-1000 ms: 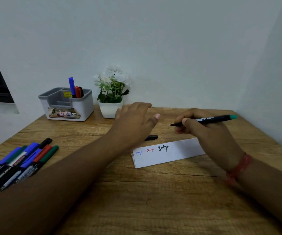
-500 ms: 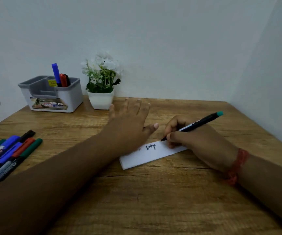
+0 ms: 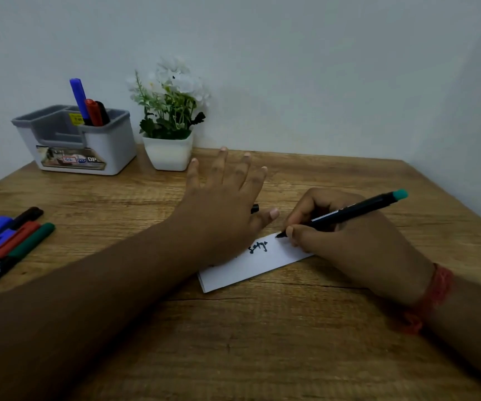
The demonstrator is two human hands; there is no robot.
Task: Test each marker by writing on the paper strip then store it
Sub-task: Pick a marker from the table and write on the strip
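Note:
A white paper strip (image 3: 258,263) lies on the wooden table (image 3: 262,342) with dark writing on it. My left hand (image 3: 224,209) lies flat with spread fingers on the strip's left part. My right hand (image 3: 346,241) grips a black marker with a teal end (image 3: 354,212), its tip touching the strip's upper edge right of the writing. A black cap (image 3: 254,208) peeks out behind my left hand. Several capped markers (image 3: 5,244) lie at the table's left edge. A grey and white organizer (image 3: 89,143) at the back left holds blue, red and black markers (image 3: 89,107).
A white pot with white flowers (image 3: 169,123) stands beside the organizer at the back. White walls close the table at the back and the right. A red thread band (image 3: 430,296) is on my right wrist.
My right hand came down and set the marker tip on the strip. My left hand flattened onto the strip's left part, covering the earlier blue and red writing.

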